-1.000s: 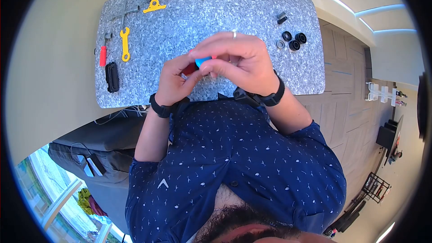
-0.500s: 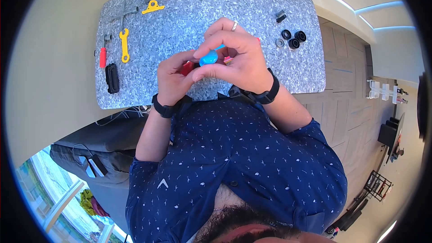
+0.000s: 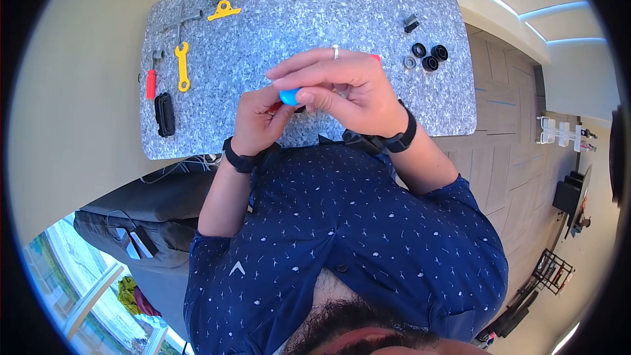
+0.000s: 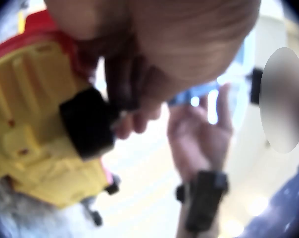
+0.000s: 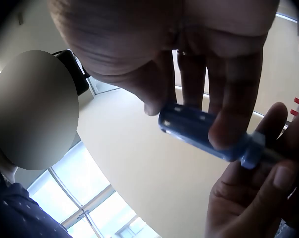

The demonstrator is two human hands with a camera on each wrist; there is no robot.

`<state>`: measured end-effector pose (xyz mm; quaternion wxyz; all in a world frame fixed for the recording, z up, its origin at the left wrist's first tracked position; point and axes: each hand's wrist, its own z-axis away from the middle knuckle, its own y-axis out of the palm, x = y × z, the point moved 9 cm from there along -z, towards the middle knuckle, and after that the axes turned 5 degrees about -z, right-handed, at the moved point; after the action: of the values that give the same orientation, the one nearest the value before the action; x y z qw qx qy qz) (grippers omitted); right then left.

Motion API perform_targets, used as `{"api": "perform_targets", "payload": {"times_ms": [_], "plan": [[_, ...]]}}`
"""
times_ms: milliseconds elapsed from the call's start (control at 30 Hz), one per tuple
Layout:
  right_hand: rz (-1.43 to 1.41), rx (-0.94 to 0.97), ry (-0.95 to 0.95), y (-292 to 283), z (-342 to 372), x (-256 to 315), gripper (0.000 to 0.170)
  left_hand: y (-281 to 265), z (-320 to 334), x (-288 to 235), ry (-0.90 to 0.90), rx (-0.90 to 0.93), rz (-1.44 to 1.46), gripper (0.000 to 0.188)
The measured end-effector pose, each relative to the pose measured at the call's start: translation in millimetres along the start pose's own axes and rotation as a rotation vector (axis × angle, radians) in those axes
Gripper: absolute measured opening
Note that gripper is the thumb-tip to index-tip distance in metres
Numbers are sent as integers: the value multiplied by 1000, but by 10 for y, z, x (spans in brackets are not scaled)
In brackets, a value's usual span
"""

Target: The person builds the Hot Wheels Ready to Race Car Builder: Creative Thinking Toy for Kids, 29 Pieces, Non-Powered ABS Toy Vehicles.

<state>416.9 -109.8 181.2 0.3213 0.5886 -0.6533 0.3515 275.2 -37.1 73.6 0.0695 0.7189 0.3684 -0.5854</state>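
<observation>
From my station I've got the right hand point(image 3: 363, 95) pinching the blue screwdriver point(image 5: 189, 125) by its handle over the table point(image 3: 328, 13), presumably for turning control, while the left hand point(image 3: 257, 123) grips the red-and-yellow toy point(image 4: 45, 99), seemingly bracing it against any twist

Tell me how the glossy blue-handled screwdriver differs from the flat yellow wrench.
The glossy blue-handled screwdriver is held off the speckled grey table; the flat yellow wrench lies on it. The screwdriver's handle is a rounded cylinder; the wrench has a ring at one end and an open jaw at the other. Both look like hand tools.
</observation>
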Motion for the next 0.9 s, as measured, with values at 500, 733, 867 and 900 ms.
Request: {"api": "perform_targets", "payload": {"times_ms": [500,733,867,900], "plan": [[-75,26,82,44,13,-51,29,37,-39,-17,68,60,-9,20],[-95,31,68,30,26,-88,26,39,-64,-107,77,63,-55,17],[-83,22,75,38,29,-66,25,44,-82,-148,83,66,-30,20],[-88,15,85,44,31,-60,24,60,-57,-75,51,80,-37,22]]}}
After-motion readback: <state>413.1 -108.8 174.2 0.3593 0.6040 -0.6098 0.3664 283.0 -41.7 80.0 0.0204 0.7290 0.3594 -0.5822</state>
